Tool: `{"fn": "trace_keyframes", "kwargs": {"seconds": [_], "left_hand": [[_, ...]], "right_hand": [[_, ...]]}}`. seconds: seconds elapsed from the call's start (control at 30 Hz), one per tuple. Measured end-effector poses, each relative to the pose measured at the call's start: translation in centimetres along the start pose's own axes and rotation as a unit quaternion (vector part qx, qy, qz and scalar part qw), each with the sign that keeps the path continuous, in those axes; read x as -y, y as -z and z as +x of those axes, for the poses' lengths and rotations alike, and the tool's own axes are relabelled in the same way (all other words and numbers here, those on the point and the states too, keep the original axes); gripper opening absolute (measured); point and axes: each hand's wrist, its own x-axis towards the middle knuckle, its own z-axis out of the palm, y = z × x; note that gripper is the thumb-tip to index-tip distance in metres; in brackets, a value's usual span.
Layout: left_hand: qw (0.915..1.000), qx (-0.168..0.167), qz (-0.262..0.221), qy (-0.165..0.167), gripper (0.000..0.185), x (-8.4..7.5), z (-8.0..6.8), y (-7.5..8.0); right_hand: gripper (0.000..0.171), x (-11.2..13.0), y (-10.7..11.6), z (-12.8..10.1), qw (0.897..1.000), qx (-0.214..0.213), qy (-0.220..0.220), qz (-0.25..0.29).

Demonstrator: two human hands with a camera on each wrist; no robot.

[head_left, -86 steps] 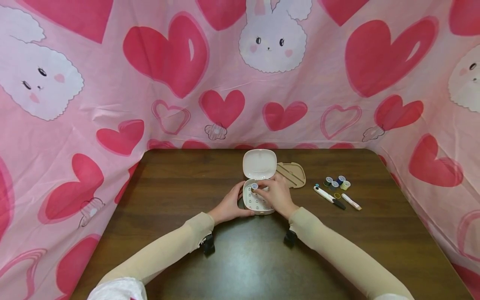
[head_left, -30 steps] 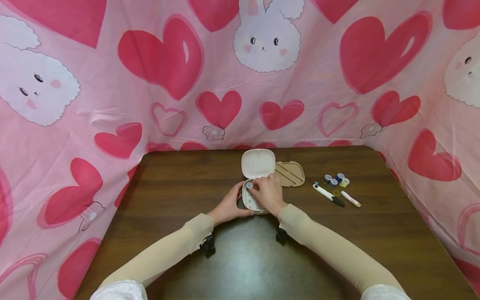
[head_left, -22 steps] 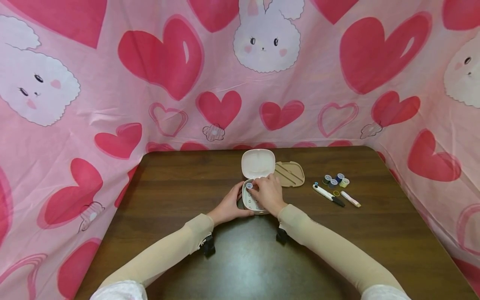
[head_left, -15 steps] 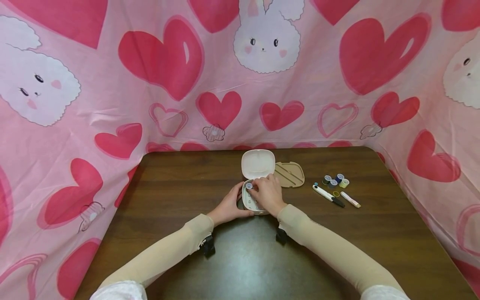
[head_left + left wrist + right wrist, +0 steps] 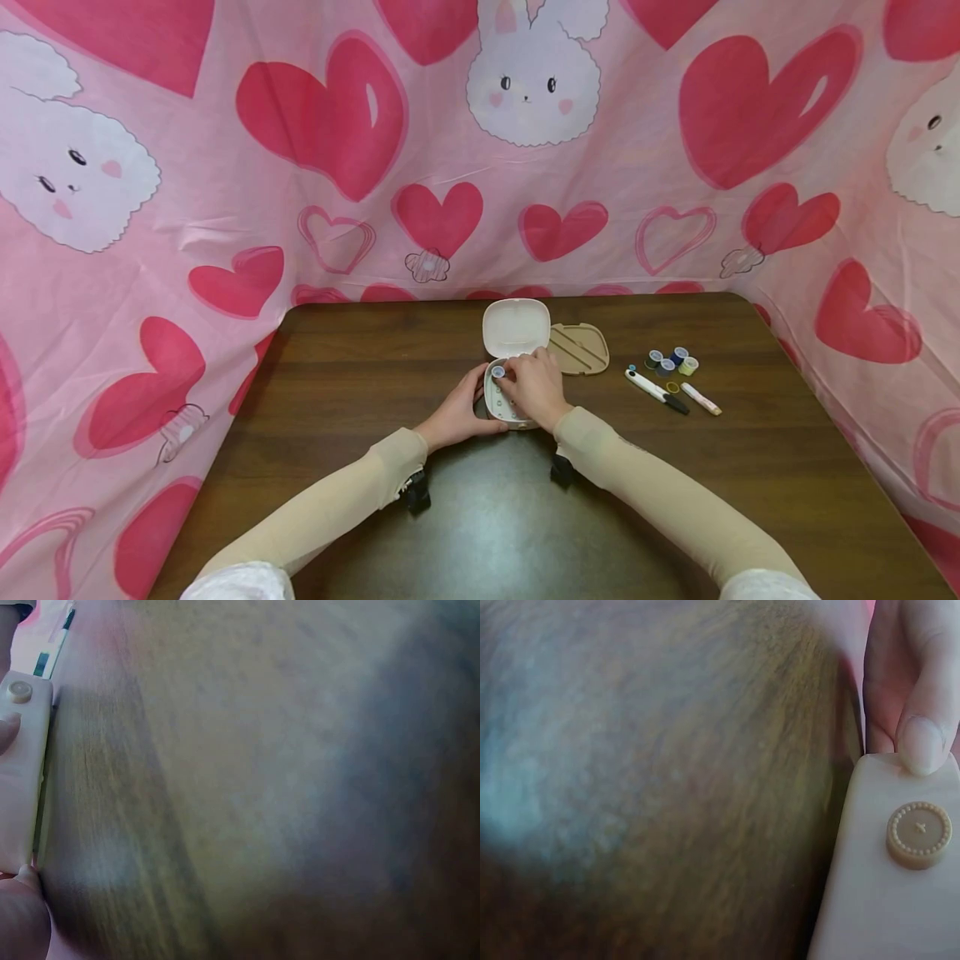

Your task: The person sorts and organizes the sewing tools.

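Left hand [image 5: 457, 417] grip is clamped on the open box [image 5: 501, 408], thumb at the front-left corner, remaining fingers around the left side. Right hand [image 5: 542, 387] grip is together on a small thread spool [image 5: 498, 372], thumb and fingertips pinching it. Spool is upright, pale end up, in the back-left part of the box; can't tell if it's seated on a peg. Rows of pegs show on the box floor, right part hidden by the right hand. Lid [image 5: 516, 327] stands open at the back. Right wrist view: round button [image 5: 919, 829] on the box front. Tan tray [image 5: 588, 350] lies behind the box, to the right. Further right on the worktop [image 5: 360, 350]: four more spools [image 5: 667, 367] clustered, white-and-black tool [image 5: 648, 386], yellow ring [image 5: 673, 387], short white stick [image 5: 701, 399]. Pink heart-and-bunny backdrop [image 5: 450, 150] around. Left wrist view mostly blurred worktop.
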Motion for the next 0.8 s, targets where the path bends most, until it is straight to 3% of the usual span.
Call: {"fn": "trace_keyframes", "kwargs": {"seconds": [0.2, 0.67, 0.8], "left_hand": [[1.0000, 0.004, -0.002, 0.006, 0.110, 0.1, 0.0, 0.0], [1.0000, 0.000, 0.003, 0.008, 0.112, 0.3, 0.1, 0.0], [0.9998, 0.003, 0.002, 0.017, 0.113, 0.3, 0.1, 0.0]], "right_hand": [[0.019, 0.0, 0.3, -0.1, 1.000, 0.012, 0.001, -0.007], [0.019, -1.3, 2.5, -0.7, 1.000, 0.003, 0.005, 0.024], [0.018, -2.0, 3.0, -0.8, 0.999, 0.019, 0.013, 0.045]]}}
